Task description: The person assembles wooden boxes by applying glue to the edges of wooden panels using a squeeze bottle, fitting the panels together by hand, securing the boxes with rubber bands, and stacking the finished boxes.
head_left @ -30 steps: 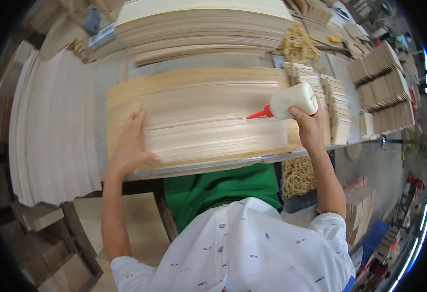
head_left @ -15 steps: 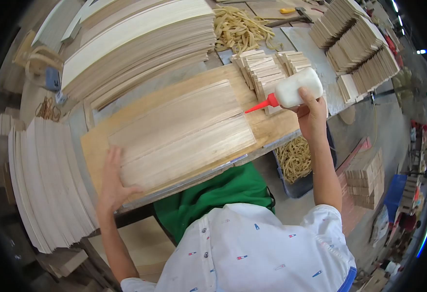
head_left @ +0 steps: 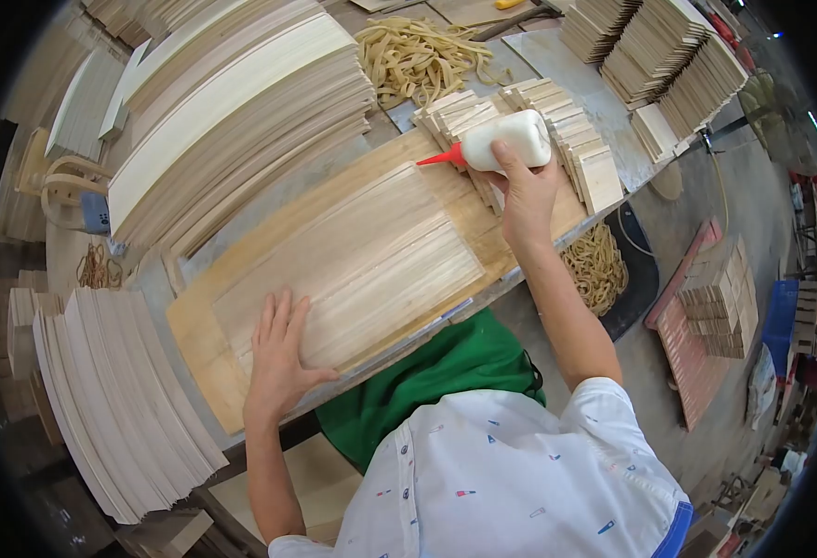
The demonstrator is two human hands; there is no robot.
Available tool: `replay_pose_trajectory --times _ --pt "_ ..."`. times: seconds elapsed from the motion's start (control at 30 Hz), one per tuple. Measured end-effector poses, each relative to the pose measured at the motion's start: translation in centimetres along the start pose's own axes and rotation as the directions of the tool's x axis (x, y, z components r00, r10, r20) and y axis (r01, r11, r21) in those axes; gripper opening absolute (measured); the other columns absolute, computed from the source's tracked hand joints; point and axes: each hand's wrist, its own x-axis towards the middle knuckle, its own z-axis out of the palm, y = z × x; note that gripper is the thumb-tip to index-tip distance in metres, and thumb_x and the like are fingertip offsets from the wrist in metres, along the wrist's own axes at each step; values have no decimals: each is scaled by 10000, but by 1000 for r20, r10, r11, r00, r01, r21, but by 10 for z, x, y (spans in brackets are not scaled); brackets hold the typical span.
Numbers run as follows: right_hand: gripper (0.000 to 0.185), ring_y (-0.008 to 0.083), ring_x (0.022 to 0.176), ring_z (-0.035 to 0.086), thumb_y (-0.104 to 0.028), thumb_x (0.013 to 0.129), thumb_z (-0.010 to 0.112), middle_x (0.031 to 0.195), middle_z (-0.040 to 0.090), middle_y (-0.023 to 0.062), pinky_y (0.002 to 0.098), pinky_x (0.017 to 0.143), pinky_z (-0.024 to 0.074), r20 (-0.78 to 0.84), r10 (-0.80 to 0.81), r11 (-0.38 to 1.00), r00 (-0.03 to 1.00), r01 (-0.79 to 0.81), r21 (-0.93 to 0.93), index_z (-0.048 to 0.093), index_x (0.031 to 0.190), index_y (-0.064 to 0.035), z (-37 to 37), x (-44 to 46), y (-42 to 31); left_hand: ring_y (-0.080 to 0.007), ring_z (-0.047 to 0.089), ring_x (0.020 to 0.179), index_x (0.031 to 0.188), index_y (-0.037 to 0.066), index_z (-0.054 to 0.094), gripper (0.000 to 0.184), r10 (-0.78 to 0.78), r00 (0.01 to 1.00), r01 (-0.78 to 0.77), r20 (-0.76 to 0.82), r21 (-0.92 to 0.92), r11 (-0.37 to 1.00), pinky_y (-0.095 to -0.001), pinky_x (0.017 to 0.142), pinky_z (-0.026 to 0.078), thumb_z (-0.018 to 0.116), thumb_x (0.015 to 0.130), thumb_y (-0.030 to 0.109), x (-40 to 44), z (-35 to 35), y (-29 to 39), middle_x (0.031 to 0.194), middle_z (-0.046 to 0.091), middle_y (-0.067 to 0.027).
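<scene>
A white squeeze bottle (head_left: 511,139) with a long, tapering red nozzle (head_left: 441,157) is tilted nearly on its side above the far right part of the work, the right hand (head_left: 528,191) wrapped around its base with the thumb on the upper side. The nozzle's tip sits at the far right corner of a pale wooden panel (head_left: 371,251); I cannot tell whether they touch. The panel lies flat on a yellower board (head_left: 194,321), a thin line running lengthwise along it, the near part paler. The left hand (head_left: 280,367) rests on its left end, fingers slightly apart, thumb out toward the near edge. Board shows past both panel ends, leaving some room; beyond are 2 tall wood stacks, 1 along the far side (head_left: 250,102) and 1 at left (head_left: 129,391), while small wood pieces (head_left: 567,126) crowd the right, just beside the bottle.
</scene>
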Motion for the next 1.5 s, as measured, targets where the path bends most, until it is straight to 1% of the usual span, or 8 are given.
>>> replay_pose_trajectory --times 0.07,0.3,0.57,0.8,0.87,1.0,1.07,1.5 --pt "460 225 952 631 -79 819 732 1087 560 112 332 711 605 13 18 999 1000 -19 47 434 1166 -28 5 0 1 -361 192 1416 1423 92 377 1128 3 1000 -3 -8 4 1000 -482 1131 211 891 437 282 0 2 -3 1530 249 -150" --pt "410 244 944 639 -84 825 719 1084 568 118 348 703 608 -37 -14 1000 999 13 -27 473 1144 -5 14 -3 9 -357 194 1415 1419 85 380 1114 2 1000 -3 -10 -8 1000 -478 1127 223 891 448 276 -1 2 -4 1528 256 -142" --pt "470 234 965 630 -71 830 714 1101 551 121 330 710 607 -50 -5 999 999 3 -45 416 1191 -20 -3 -8 10 -359 203 1411 1416 80 382 1099 4 1000 -4 -18 -7 1000 -476 1120 230 888 460 272 -1 3 -3 1525 262 -144" --pt "471 231 935 638 -81 834 712 1089 562 127 321 685 598 -41 31 1000 999 -31 5 424 1198 -1 -18 -21 0 -361 201 1412 1419 85 379 1108 11 1000 -11 -15 -4 1000 -481 1120 228 894 456 270 -1 5 -4 1526 258 -145" --pt "414 275 938 648 -114 847 702 1078 586 143 385 700 611 -54 3 999 999 -6 -38 470 1160 24 -24 -23 0 -359 196 1415 1421 87 377 1104 -10 1000 10 0 3 1000 -482 1122 225 895 460 254 -1 4 -2 1528 254 -145" --pt "408 280 945 648 -116 851 696 1081 590 151 392 704 610 -41 7 1000 999 -8 -25 476 1161 29 -39 -26 0 -356 189 1418 1422 86 375 1099 -14 1000 14 1 -1 1000 -481 1126 221 894 465 241 -1 5 -1 1530 249 -144" --pt "474 248 921 645 -105 834 712 1086 574 133 338 699 599 -47 57 998 997 -58 -19 434 1198 18 -46 -29 -2 -356 190 1418 1422 86 377 1098 -9 1000 9 -7 -2 1000 -479 1129 219 893 464 236 -1 5 -1 1531 250 -143" --pt "408 255 930 655 -100 852 686 1070 599 143 382 733 600 -30 113 994 993 -113 5 465 1172 26 -87 -53 -24 -354 195 1417 1423 88 376 1103 -8 1000 8 -13 3 1000 -467 1134 222 892 458 224 -1 6 0 1528 255 -147"
